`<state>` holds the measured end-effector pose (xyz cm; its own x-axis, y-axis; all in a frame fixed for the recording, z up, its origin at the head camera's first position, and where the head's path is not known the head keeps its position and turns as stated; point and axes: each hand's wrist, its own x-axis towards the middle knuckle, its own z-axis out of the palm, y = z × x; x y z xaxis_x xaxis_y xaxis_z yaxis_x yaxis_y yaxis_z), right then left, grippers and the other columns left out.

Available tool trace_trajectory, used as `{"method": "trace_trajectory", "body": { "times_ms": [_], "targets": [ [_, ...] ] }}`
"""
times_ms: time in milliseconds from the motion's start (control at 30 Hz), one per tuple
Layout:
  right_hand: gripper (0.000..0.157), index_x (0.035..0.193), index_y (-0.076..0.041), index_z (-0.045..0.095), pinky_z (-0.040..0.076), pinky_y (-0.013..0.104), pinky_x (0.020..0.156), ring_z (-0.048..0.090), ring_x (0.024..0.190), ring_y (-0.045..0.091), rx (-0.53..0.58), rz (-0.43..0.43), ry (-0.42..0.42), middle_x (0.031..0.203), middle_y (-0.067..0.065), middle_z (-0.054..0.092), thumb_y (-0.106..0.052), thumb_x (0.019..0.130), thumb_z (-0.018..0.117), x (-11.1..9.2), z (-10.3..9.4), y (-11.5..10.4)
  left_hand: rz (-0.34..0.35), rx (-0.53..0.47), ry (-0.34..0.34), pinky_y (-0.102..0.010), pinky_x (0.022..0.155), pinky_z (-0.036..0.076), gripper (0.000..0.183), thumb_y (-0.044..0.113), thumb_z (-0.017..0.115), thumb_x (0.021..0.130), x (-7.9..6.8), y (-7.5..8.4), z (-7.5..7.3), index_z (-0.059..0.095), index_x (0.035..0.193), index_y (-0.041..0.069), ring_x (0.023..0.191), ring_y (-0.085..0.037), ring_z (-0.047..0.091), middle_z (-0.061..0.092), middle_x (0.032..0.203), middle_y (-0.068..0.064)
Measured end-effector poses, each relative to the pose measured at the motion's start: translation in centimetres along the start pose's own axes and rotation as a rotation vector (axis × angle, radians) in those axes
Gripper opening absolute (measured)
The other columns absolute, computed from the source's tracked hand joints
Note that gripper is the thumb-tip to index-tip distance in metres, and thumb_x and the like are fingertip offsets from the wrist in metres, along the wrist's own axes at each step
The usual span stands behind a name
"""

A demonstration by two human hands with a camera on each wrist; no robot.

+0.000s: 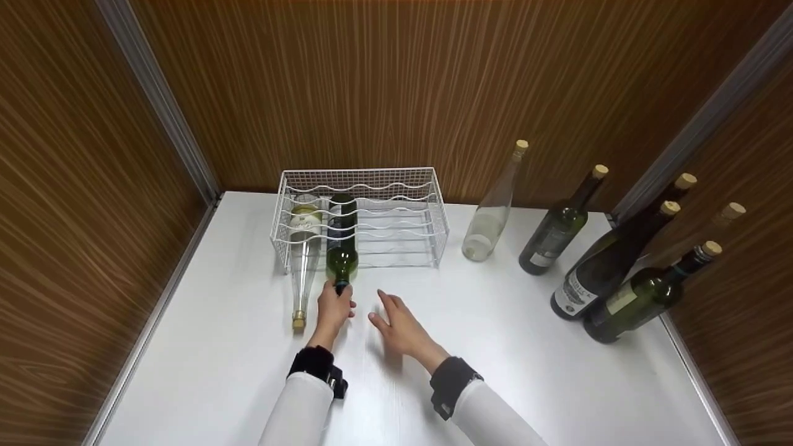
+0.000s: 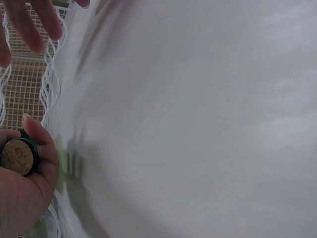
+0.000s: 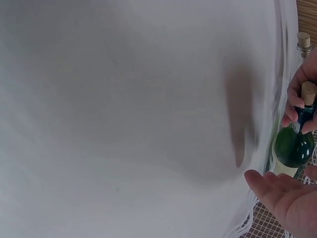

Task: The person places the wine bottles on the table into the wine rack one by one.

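My left hand (image 1: pixel 334 308) grips the neck of a dark green wine bottle (image 1: pixel 342 257), which lies in the white wire rack (image 1: pixel 441 217) with its neck toward me. In the left wrist view, fingers curl round the neck just behind the cork (image 2: pixel 18 156). To its left a clear glass bottle (image 1: pixel 303 266) with a cork lies in the rack, its neck sticking out over the table. My right hand (image 1: pixel 403 328) hovers right of the green bottle's neck, fingers extended and holding nothing; in the right wrist view its palm (image 3: pixel 292 201) shows below the bottle.
A clear corked bottle (image 1: pixel 486 229) stands right of the rack. Farther right stand several more corked bottles, among them a dark green one (image 1: pixel 551 238) and one with a white label (image 1: pixel 576 291). Wood-patterned walls (image 1: pixel 372 80) enclose the white table (image 1: pixel 204 347).
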<state>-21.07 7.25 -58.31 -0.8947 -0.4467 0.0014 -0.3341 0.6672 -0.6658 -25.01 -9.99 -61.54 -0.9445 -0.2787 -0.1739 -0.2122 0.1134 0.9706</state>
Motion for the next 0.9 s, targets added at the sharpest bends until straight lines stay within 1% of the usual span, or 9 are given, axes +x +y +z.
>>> {"method": "trace_trajectory", "body": {
  "times_ms": [67, 133, 267, 367, 433, 567, 667, 767, 900],
  "targets": [
    [0.063, 0.152, 0.000, 0.030, 0.035, 0.049, 0.109, 0.041, 0.133, 0.039, -0.002, -0.003, 0.000, 0.144, 0.026, 0.040, -0.040, 0.105, 0.044, -0.03, -0.01, 0.01, -0.030, -0.042, -0.024, -0.024, 0.043, 0.048, 0.025, 0.012, 0.050, 0.099, -0.08, 0.09, -0.05, 0.047, 0.119, -0.002, 0.060, -0.020, 0.062, 0.061, 0.088, -0.018],
    [0.062, 0.151, 0.000, 0.030, 0.035, 0.048, 0.108, 0.041, 0.133, 0.039, -0.005, -0.009, 0.005, 0.144, 0.026, 0.040, -0.039, 0.105, 0.044, 0.00, -0.01, 0.06, -0.068, -0.097, -0.061, -0.022, 0.043, 0.045, 0.025, 0.015, 0.046, 0.101, -0.10, 0.17, -0.12, 0.045, 0.121, -0.001, 0.061, -0.017, 0.059, 0.060, 0.096, -0.018],
    [0.062, 0.151, 0.000, 0.031, 0.035, 0.048, 0.108, 0.042, 0.132, 0.039, -0.008, -0.018, 0.015, 0.143, 0.026, 0.041, -0.039, 0.105, 0.045, 0.07, -0.05, 0.05, -0.158, -0.216, -0.131, -0.020, 0.044, 0.043, 0.032, 0.019, 0.040, 0.106, -0.19, 0.40, -0.39, 0.034, 0.132, 0.001, 0.064, -0.014, 0.060, 0.058, 0.109, -0.018],
    [0.062, 0.150, 0.001, 0.032, 0.035, 0.049, 0.108, 0.042, 0.132, 0.039, -0.004, -0.026, 0.021, 0.142, 0.026, 0.041, -0.039, 0.105, 0.045, 0.09, 0.00, 0.00, -0.211, -0.280, -0.152, -0.021, 0.046, 0.044, 0.034, 0.021, 0.038, 0.107, -0.21, 0.45, -0.62, 0.027, 0.135, 0.003, 0.066, -0.015, 0.061, 0.059, 0.113, -0.019],
    [0.062, 0.151, 0.001, 0.032, 0.035, 0.049, 0.108, 0.042, 0.132, 0.039, -0.001, -0.026, 0.023, 0.142, 0.026, 0.041, -0.039, 0.105, 0.045, 0.09, 0.04, -0.06, -0.229, -0.301, -0.151, -0.022, 0.048, 0.045, 0.034, 0.021, 0.037, 0.108, -0.21, 0.45, -0.72, 0.027, 0.135, 0.004, 0.068, -0.015, 0.061, 0.059, 0.111, -0.018],
    [0.063, 0.150, 0.001, 0.032, 0.035, 0.048, 0.108, 0.042, 0.132, 0.039, 0.001, -0.029, 0.028, 0.142, 0.026, 0.041, -0.040, 0.105, 0.044, 0.07, 0.10, -0.19, -0.223, -0.308, -0.134, -0.023, 0.049, 0.045, 0.031, 0.019, 0.037, 0.107, -0.10, 0.36, -0.73, 0.030, 0.133, 0.003, 0.069, -0.015, 0.058, 0.055, 0.096, -0.013],
    [0.063, 0.150, 0.001, 0.032, 0.035, 0.048, 0.108, 0.042, 0.132, 0.039, 0.002, -0.029, 0.030, 0.142, 0.026, 0.041, -0.040, 0.105, 0.044, 0.06, 0.11, -0.25, -0.208, -0.300, -0.112, -0.023, 0.048, 0.045, 0.031, 0.019, 0.036, 0.108, -0.06, 0.37, -0.69, 0.035, 0.132, 0.001, 0.068, -0.015, 0.055, 0.052, 0.090, -0.009],
    [0.062, 0.150, 0.001, 0.032, 0.036, 0.048, 0.108, 0.043, 0.131, 0.039, 0.002, -0.029, 0.031, 0.142, 0.026, 0.042, -0.040, 0.105, 0.045, 0.06, 0.06, -0.37, -0.200, -0.295, -0.106, -0.023, 0.048, 0.044, 0.032, 0.021, 0.033, 0.108, -0.09, 0.49, -0.73, 0.040, 0.131, -0.001, 0.068, -0.014, 0.054, 0.055, 0.091, -0.010],
    [0.062, 0.151, -0.001, 0.031, 0.035, 0.049, 0.108, 0.041, 0.132, 0.039, 0.008, -0.016, 0.016, 0.143, 0.026, 0.040, -0.039, 0.105, 0.045, 0.15, -0.01, -0.49, -0.205, -0.317, -0.133, -0.022, 0.049, 0.043, 0.034, 0.023, 0.029, 0.109, -0.14, 0.41, -0.83, 0.042, 0.128, -0.002, 0.065, -0.013, 0.052, 0.059, 0.095, -0.012]
  ]
}}
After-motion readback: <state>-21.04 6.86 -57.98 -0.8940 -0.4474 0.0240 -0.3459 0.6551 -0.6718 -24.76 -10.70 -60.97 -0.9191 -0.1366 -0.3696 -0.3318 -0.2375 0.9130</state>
